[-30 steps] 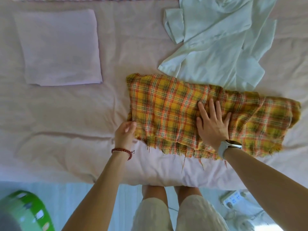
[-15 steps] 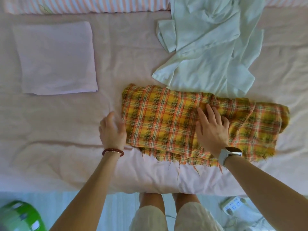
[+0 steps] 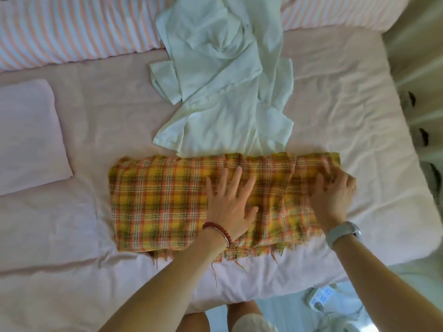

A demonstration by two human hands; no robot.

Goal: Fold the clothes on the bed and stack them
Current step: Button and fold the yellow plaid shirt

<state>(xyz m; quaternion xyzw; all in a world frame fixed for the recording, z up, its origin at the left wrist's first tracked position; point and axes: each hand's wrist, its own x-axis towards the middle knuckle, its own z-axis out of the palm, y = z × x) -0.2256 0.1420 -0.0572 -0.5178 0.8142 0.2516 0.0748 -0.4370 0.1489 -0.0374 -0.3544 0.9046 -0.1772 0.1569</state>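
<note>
Seen from the head camera, a yellow, orange and green plaid cloth with frayed threads (image 3: pixel 167 202) is lying in a long folded band across the near part of the pale pink bed sheet (image 3: pixel 60 236), its ragged fringe pointing toward the person. The left hand (image 3: pixel 229 202) is pressing flat on the middle of the cloth, fingers straight and spread wide, holding nothing; a dark red beaded bracelet (image 3: pixel 217 230) is circling its wrist. The right hand (image 3: pixel 332 195) is lying at the right end of the cloth, its fingers curling over and bunching the fabric there, gripping that end. A pale grey wristwatch (image 3: pixel 344 232) is sitting on that wrist.

Just beyond the plaid cloth, a crumpled pale mint-white shirt (image 3: pixel 223 80) is sprawling unfolded up the middle of the bed, its lower edge touching or slightly overlapping the far edge of the cloth and its upper part reaching onto a pink-and-white striped blanket (image 3: pixel 72 29) that is running along the far side. At the left edge of the view, well apart from the cloth, a folded pale lilac garment (image 3: pixel 28 137) is resting flat on the sheet.

Below the bed's near edge, the person's knees are showing, and a white power strip with a cord (image 3: pixel 321 299) is lying on the floor to the right.
</note>
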